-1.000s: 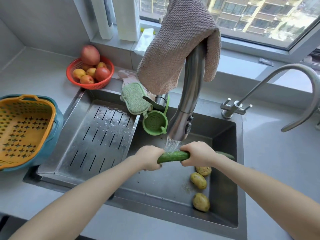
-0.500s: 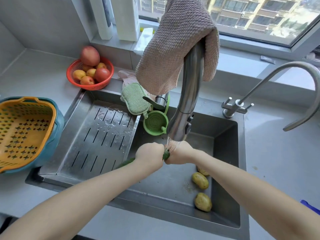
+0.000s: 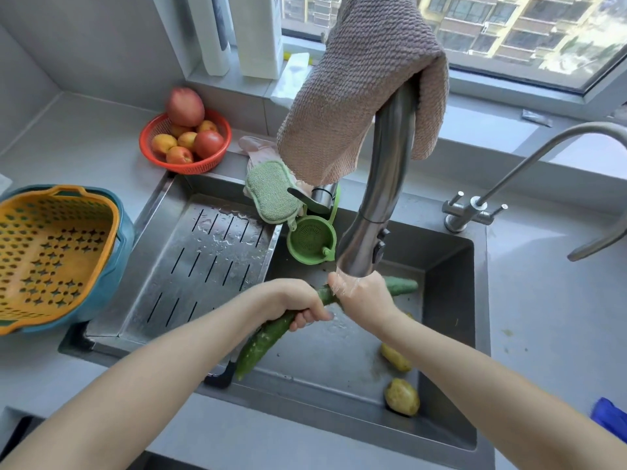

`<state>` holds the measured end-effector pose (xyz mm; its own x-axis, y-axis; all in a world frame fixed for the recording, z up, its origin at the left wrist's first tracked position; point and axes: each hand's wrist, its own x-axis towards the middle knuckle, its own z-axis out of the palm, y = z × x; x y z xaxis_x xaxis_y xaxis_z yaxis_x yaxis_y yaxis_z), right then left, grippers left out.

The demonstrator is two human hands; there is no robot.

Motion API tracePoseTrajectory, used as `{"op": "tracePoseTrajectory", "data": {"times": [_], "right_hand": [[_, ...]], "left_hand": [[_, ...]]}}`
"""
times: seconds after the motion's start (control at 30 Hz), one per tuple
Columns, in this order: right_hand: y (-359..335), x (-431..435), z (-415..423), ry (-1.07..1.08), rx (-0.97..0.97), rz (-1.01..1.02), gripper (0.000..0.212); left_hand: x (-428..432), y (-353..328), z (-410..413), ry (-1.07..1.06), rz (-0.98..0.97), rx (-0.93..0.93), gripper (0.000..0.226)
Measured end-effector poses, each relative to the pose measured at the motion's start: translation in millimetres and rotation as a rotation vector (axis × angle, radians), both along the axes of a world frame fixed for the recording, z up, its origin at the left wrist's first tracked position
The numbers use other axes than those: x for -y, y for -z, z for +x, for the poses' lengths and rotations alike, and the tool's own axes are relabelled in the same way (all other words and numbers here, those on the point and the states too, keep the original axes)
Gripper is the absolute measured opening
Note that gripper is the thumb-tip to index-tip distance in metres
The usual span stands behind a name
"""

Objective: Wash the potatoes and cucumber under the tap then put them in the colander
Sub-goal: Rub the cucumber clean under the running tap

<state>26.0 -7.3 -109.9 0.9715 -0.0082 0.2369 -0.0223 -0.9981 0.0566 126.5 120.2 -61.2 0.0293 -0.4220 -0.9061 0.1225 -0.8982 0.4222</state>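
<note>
Cucumber (image 3: pixel 268 337) has slid left and nearer, tilted across sink (image 3: pixel 451 300) under tap (image 3: pixel 386 184). Left hand (image 3: pixel 298 307) grips its middle; right hand (image 3: pixel 364 296) wraps it in the stream. Still rinsing; potatoes (image 3: pixel 402 397) wait near right, colander (image 3: pixel 51 252) left.

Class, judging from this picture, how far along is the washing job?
Done: nothing yet, the colander holds no vegetables. In hand: the left hand and right hand grip the cucumber under the running tap. Left: two visible potatoes lie in the sink; then everything goes into the colander.
</note>
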Motion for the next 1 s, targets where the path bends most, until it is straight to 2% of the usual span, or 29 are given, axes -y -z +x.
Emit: {"op": "tracePoseTrajectory", "data": {"times": [0.03, 0.1, 0.2, 0.23, 0.3, 0.37, 0.4, 0.43, 0.5, 0.53, 0.57, 0.6, 0.63, 0.73, 0.77, 0.8, 0.83, 0.87, 0.9, 0.97, 1.0], "right_hand": [[6, 12, -4, -0.003, -0.001, 0.028, 0.038], [11, 30, -12, 0.002, -0.105, 0.085, 0.036], [0, 34, -13, 0.077, -0.296, 0.252, 0.03], [-7, 32, -9, 0.162, -0.405, 0.331, 0.023], [-23, 37, 2, 0.326, -0.791, 0.617, 0.025], [-38, 49, 9, 0.387, -1.124, 0.92, 0.026], [-44, 53, 12, 0.382, -1.22, 0.99, 0.025], [-50, 53, 12, 0.369, -1.248, 0.989, 0.024], [-58, 46, 14, 0.295, -1.165, 0.79, 0.018], [-61, 39, 13, 0.243, -1.09, 0.603, 0.014], [-63, 33, 13, 0.18, -0.996, 0.392, 0.012], [-63, 29, 11, 0.136, -0.895, 0.203, 0.014], [-65, 26, 9, 0.103, -0.799, 0.107, 0.018], [-66, 19, 10, 0.001, -0.56, 0.038, 0.016], [-64, 16, 11, -0.052, -0.44, 0.077, 0.022], [-63, 15, 12, -0.058, -0.292, 0.206, 0.029], [-65, 12, 15, -0.012, -0.166, 0.378, 0.031], [-65, 9, 18, 0.001, -0.163, 0.434, 0.025], [-67, 5, 19, -0.035, -0.171, 0.396, 0.015], [-62, 2, 22, -0.088, -0.224, 0.238, 0.008], [-61, 2, 22, -0.065, -0.339, 0.208, 0.008]], "left_hand": [[-3, 0, 1, -0.013, -0.009, -0.031, 0.043], [-4, 3, 0, -0.033, -0.026, 0.064, 0.042], [2, 10, -6, 0.093, -0.071, 0.521, 0.026], [4, 9, -9, 0.179, -0.085, 0.709, 0.019], [5, 6, -12, 0.357, -0.13, 1.02, 0.005], [5, 9, -13, 0.548, -0.242, 1.224, 0.017], [5, 13, -14, 0.631, -0.301, 1.292, 0.023], [7, 18, -14, 0.675, -0.358, 1.351, 0.027], [13, 25, -17, 0.692, -0.425, 1.415, 0.037], [16, 27, -19, 0.678, -0.409, 1.361, 0.038], [19, 25, -22, 0.614, -0.393, 1.231, 0.035], [20, 23, -23, 0.522, -0.379, 1.032, 0.03], [21, 22, -23, 0.391, -0.375, 0.799, 0.025], [19, 8, -19, 0.021, -0.302, 0.115, 0.021], [17, 3, -16, -0.062, -0.275, -0.059, 0.02], [15, -1, -12, -0.125, -0.262, -0.202, 0.019], [14, -4, -7, -0.166, -0.264, -0.291, 0.018], [13, -8, -4, -0.192, -0.273, -0.321, 0.02], [12, -10, -3, -0.21, -0.271, -0.297, 0.021], [13, -12, -5, -0.231, -0.233, -0.09, 0.025], [13, -13, -7, -0.231, -0.209, 0.062, 0.024]]}}
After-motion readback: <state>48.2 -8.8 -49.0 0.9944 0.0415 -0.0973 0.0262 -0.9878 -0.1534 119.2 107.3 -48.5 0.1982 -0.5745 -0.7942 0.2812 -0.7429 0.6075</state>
